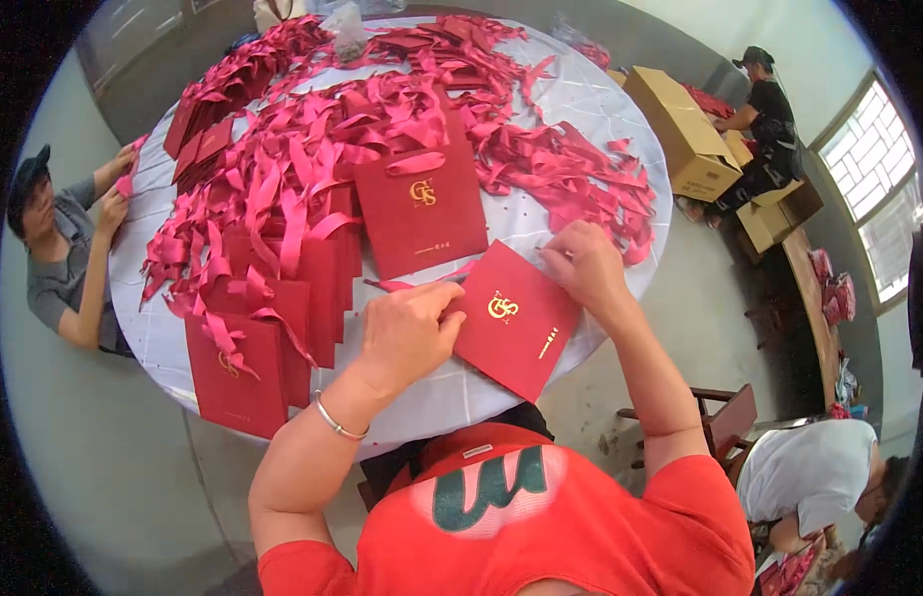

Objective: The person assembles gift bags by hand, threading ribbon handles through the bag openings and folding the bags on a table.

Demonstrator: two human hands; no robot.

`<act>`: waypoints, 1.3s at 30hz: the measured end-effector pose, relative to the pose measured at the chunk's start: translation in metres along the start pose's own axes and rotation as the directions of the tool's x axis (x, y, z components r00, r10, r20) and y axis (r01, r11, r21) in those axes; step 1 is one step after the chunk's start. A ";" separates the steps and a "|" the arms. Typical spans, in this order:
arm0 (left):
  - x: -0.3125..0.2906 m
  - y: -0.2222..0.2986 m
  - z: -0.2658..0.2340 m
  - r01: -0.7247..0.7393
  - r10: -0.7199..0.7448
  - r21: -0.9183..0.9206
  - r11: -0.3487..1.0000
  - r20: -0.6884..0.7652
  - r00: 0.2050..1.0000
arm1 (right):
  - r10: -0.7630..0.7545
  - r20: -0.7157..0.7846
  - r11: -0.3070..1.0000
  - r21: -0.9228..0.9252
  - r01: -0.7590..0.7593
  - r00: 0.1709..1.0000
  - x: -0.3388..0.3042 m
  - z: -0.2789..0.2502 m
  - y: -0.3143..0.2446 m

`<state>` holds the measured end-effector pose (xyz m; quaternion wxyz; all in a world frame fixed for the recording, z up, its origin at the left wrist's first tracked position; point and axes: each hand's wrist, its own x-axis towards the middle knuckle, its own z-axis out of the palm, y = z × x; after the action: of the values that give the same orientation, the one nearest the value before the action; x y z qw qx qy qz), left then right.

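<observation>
A red paper gift bag [516, 323] with a gold emblem lies tilted at the table's near edge, in front of me. My left hand [412, 328], a bangle on its wrist, is at the bag's left edge with fingers curled together. Pink ribbon [390, 286] shows beside those fingers, but what they pinch is hidden. My right hand [586, 263] is at the bag's upper right corner, thumb and fingers pinched. Whatever is between them is too small to name. Just beyond, another red gift bag [422, 214] with a pink ribbon handle leans on the pile.
Rows of red bags [238, 368] with ribbon handles crowd the white-covered round table [442, 402]. Loose pink ribbons [581, 189] heap at the right. A person [64, 248] handles ribbon at the left. Another stands by a cardboard box [685, 134]; a third sits lower right near a wooden chair [730, 422].
</observation>
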<state>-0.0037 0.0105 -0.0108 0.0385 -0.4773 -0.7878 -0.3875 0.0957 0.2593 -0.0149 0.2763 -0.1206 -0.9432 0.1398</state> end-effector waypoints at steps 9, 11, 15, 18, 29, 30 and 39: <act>0.001 -0.001 -0.011 0.165 -0.154 -0.131 0.978 0.096 0.983 | 0.116 0.122 0.902 0.403 -0.156 0.986 -0.040 0.003 -0.042; 0.003 -0.003 -0.016 0.169 -0.158 -0.106 0.980 0.100 0.982 | 0.068 0.053 0.933 0.349 -0.082 0.996 -0.051 -0.002 -0.056; 0.007 -0.002 -0.024 0.205 -0.189 -0.054 0.977 0.213 0.959 | -0.065 0.092 0.911 0.413 0.021 0.994 -0.064 -0.002 -0.070; 0.005 0.001 -0.020 0.207 -0.203 0.013 0.978 0.279 0.939 | -0.106 0.090 0.913 0.404 0.061 0.990 -0.061 -0.003 -0.070; 0.002 0.000 -0.011 0.215 -0.161 -0.129 0.968 0.337 0.927 | -0.286 0.173 0.823 0.548 0.149 0.943 -0.027 0.012 -0.055; 0.003 0.001 -0.012 0.210 -0.157 -0.140 0.968 0.319 0.935 | -0.288 0.175 0.821 0.551 0.149 0.941 -0.027 0.013 -0.055; 0.011 -0.018 -0.041 0.226 -0.230 -0.053 0.973 -0.094 0.969 | -0.356 0.028 0.867 0.383 0.319 0.934 -0.029 0.015 -0.054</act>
<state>-0.0365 -0.0124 0.0125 0.0228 -0.3643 -0.8263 -0.4289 0.1030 0.1968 -0.0236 0.2681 0.1080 -0.9181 0.2714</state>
